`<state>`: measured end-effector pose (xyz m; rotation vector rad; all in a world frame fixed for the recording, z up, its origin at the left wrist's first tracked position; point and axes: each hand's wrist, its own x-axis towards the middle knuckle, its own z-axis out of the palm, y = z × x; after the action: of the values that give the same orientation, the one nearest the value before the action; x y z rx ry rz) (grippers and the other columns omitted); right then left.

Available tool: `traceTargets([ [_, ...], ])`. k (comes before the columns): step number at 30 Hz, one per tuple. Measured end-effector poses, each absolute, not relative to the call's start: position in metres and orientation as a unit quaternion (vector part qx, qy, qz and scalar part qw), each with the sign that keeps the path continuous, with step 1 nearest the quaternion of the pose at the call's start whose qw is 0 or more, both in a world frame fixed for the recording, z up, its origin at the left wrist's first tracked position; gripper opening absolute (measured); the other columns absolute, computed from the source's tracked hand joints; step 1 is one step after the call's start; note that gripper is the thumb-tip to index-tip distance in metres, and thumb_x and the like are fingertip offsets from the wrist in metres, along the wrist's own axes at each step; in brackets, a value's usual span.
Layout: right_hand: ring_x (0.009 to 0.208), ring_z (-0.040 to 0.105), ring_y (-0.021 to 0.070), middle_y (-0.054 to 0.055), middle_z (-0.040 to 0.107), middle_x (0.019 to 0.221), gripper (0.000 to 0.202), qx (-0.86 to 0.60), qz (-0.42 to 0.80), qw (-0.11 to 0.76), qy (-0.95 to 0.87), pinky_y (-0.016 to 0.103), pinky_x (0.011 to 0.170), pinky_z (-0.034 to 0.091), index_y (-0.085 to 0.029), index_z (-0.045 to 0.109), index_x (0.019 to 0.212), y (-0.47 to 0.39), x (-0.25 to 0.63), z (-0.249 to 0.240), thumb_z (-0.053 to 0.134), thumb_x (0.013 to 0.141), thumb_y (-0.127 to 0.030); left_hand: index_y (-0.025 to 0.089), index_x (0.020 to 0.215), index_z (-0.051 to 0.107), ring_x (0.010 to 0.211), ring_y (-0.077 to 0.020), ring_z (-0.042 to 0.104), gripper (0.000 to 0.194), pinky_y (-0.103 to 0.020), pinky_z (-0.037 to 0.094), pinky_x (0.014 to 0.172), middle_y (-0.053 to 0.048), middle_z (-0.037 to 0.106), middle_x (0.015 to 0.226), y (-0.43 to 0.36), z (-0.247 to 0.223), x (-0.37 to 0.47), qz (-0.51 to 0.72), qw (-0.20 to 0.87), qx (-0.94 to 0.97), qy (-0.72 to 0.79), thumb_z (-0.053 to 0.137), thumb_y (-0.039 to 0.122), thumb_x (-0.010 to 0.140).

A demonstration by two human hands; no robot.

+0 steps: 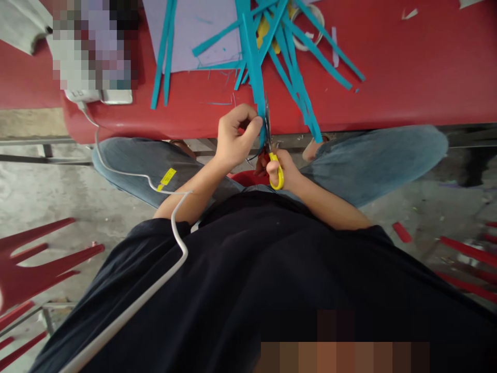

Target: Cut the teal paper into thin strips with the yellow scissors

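Observation:
My left hand (pixel 237 135) pinches the near end of a long blue strip (pixel 254 67) over the front edge of the red table. My right hand (pixel 285 168) is closed round the yellow handle of a pair of scissors (pixel 276 173). The scissor blades point away from me and lie along the right side of the strip, close to my left fingertips. Whether the blades are parted is hard to make out. Beyond the hands, several narrow blue strips (pixel 295 83) lie crossed in a loose pile, partly over yellow pieces (pixel 267 31).
On the red table (pixel 407 77) lie a pale purple sheet (pixel 194 31), a roll of tape (pixel 310 26) and paper scraps. A white cable (pixel 180 233) runs from a white charger (pixel 83 96) across my left arm and shirt. Red chairs (pixel 34 259) stand behind me on both sides.

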<state>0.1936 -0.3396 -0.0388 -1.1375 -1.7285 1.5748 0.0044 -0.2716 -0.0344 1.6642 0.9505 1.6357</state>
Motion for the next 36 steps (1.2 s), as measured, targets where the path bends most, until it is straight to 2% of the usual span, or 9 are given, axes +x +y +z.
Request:
traceTargets([
  [5,0.079,0.069,0.0258,0.005,0.067,0.083,0.086,-0.406,0.599,0.32,-0.611,0.04,0.065,0.058,-0.028,0.061,0.087,-0.341,0.193,-0.04,0.049,0.08,-0.112,0.022,0.08,0.06,0.064,-0.0128,0.061,0.054,-0.035,0.062,0.072,0.001,0.054,0.073,-0.277,-0.031,0.009,0.613,0.307,0.633,0.361,0.063,0.065,0.112],
  [9,0.085,0.072,0.0291,0.008,0.07,0.087,0.09,-0.426,0.589,0.302,-0.617,0.043,0.069,0.061,-0.028,0.066,0.089,-0.342,0.192,-0.037,0.045,0.078,-0.115,0.023,0.078,0.059,0.064,-0.014,0.057,0.056,-0.036,0.059,0.069,-0.001,0.054,0.073,-0.279,-0.03,0.011,0.604,0.305,0.629,0.382,0.064,0.068,0.11],
  [13,0.089,0.072,0.0307,0.007,0.068,0.086,0.091,-0.446,0.572,0.294,-0.622,0.043,0.07,0.062,-0.028,0.06,0.084,-0.341,0.193,-0.036,0.042,0.075,-0.117,0.023,0.077,0.057,0.063,-0.0142,0.056,0.059,-0.036,0.056,0.067,-0.001,0.053,0.073,-0.28,-0.031,0.01,0.595,0.304,0.632,0.393,0.062,0.072,0.109],
  [19,0.077,0.066,0.0247,0.007,0.068,0.081,0.081,-0.41,0.55,0.314,-0.656,0.041,0.068,0.053,-0.027,0.06,0.08,-0.339,0.194,-0.037,0.042,0.093,-0.105,0.023,0.075,0.058,0.064,-0.0137,0.056,0.06,-0.036,0.056,0.068,-0.001,0.055,0.072,-0.283,-0.029,0.012,0.589,0.321,0.628,0.394,0.064,0.073,0.108],
  [22,0.073,0.061,0.0231,0.005,0.063,0.078,0.079,-0.412,0.529,0.32,-0.669,0.04,0.064,0.05,-0.026,0.059,0.08,-0.338,0.195,-0.037,0.041,0.098,-0.101,0.022,0.076,0.059,0.064,-0.0136,0.055,0.059,-0.035,0.056,0.067,0.0,0.054,0.072,-0.283,-0.029,0.012,0.594,0.324,0.627,0.387,0.065,0.071,0.108],
  [30,0.078,0.059,0.0247,0.005,0.057,0.08,0.087,-0.451,0.54,0.29,-0.649,0.038,0.061,0.053,-0.027,0.06,0.085,-0.337,0.194,-0.032,0.041,0.085,-0.112,0.024,0.078,0.061,0.064,-0.0139,0.054,0.055,-0.034,0.051,0.063,-0.001,0.055,0.073,-0.28,-0.033,0.011,0.597,0.318,0.63,0.382,0.065,0.068,0.109],
  [36,0.074,0.06,0.0235,0.004,0.058,0.077,0.085,-0.425,0.555,0.297,-0.65,0.039,0.061,0.051,-0.027,0.057,0.084,-0.339,0.195,-0.034,0.041,0.086,-0.111,0.023,0.078,0.06,0.062,-0.0136,0.052,0.057,-0.034,0.052,0.064,-0.001,0.054,0.072,-0.278,-0.034,0.01,0.599,0.323,0.623,0.387,0.063,0.071,0.109],
])
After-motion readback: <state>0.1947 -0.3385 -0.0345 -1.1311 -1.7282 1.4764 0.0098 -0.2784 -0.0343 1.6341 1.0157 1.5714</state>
